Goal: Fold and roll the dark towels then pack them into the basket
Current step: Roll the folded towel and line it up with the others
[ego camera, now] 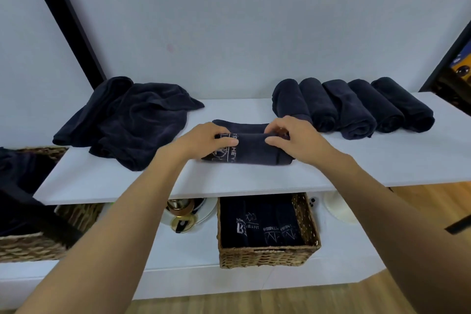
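A dark towel (251, 150) with pale printed lettering lies half rolled at the middle of the white shelf (178, 183). My left hand (206, 139) grips its left end, fingers curled over the roll. My right hand (290, 135) grips the right end the same way. Several finished dark rolls (354, 107) lie side by side at the back right. A heap of loose dark towels (127, 120) sits at the back left. On the lower shelf a wicker basket (305, 222) holds several rolled dark towels with printed logos.
A second wicker basket (30, 245) with dark cloth stands at the left edge. Round metal and glass objects (183, 214) lie under the shelf, left of the packed basket. A white disc (339, 209) lies to its right. Black frame posts (66, 18) lean against the wall.
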